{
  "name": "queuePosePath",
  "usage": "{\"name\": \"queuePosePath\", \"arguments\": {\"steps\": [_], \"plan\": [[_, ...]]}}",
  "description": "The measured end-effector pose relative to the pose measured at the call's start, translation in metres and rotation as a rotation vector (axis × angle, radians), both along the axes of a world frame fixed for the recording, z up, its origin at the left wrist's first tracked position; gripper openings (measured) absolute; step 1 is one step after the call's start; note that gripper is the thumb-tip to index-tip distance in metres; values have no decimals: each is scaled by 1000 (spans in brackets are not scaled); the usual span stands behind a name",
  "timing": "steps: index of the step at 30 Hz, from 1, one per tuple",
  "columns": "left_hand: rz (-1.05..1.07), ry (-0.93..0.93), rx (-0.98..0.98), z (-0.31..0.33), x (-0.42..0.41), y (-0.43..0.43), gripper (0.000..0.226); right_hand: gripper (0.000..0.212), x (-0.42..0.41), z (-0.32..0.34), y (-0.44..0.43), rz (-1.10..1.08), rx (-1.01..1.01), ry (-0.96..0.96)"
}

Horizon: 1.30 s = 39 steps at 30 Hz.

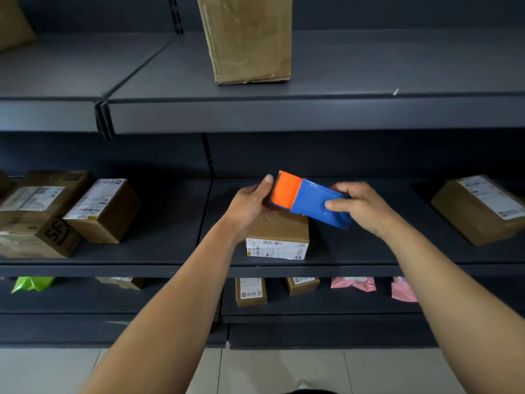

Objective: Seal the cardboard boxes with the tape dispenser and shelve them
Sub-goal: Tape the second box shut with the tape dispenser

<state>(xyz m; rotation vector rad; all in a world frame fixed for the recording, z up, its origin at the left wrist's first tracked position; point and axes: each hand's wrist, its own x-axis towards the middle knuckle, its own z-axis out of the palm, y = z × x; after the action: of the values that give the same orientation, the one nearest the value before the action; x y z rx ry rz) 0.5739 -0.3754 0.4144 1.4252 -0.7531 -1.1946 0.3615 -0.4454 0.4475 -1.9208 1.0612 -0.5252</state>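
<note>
Right hand (pixel 360 207) clamps the blue body of the tape dispenser (pixel 311 201): thumb on the near face, fingers curled over the far edge. Left hand (pixel 252 206) holds the orange front end, thumb up along its side, the other fingers tucked underneath and out of sight.

Dispenser is tilted, orange end up-left, blue end down-right. It's directly over the top of the small cardboard box (pixel 279 230); can't tell if it actually touches.

That box sits near the front edge of the middle shelf (pixel 369 257), white label on the face toward the camera.

Same shelf:
- a labelled box (pixel 102 211) beside a bigger box stack (pixel 37 217) at the left
- a lone box (pixel 480 209) at the far right
- all well apart from the small one

Upper shelf (pixel 341 115): tall box (pixel 250 38) standing upright.

Lower shelf (pixel 312 315): a narrow box (pixel 250 291), pink mailers (pixel 353 283), green bag (pixel 32 283).

Pale tiled floor (pixel 255 371) below.
</note>
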Motion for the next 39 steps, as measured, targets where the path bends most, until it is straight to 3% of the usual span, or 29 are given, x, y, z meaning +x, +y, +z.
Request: {"name": "queuePosePath", "arguments": {"steps": [4,7,12,20,23,27,30,32,39], "plan": [[-29,49,-4,-2,-1,8,25,38,0,8,2,54,10,76],[22,10,1,-1,-4,9,26,44,3,10,1,70,43,104],[118,17,16,3,-6,6,28,31,10,11,-1,61,14,102],[164,-63,95,-1,-10,3,31,46,16,13,-10,68,-38,155],[168,22,113,-1,-15,2,37,57,18,17,-16,67,-49,168],[89,275,98,-1,-11,7,24,58,12,17,-23,93,-40,188],[7,264,163,-3,-4,7,66,57,9,14,-27,115,-19,203],[-28,206,180,-4,-4,7,77,52,10,14,-28,136,-1,215],[-23,185,141,-7,-2,7,22,56,12,17,-32,172,47,209]]}}
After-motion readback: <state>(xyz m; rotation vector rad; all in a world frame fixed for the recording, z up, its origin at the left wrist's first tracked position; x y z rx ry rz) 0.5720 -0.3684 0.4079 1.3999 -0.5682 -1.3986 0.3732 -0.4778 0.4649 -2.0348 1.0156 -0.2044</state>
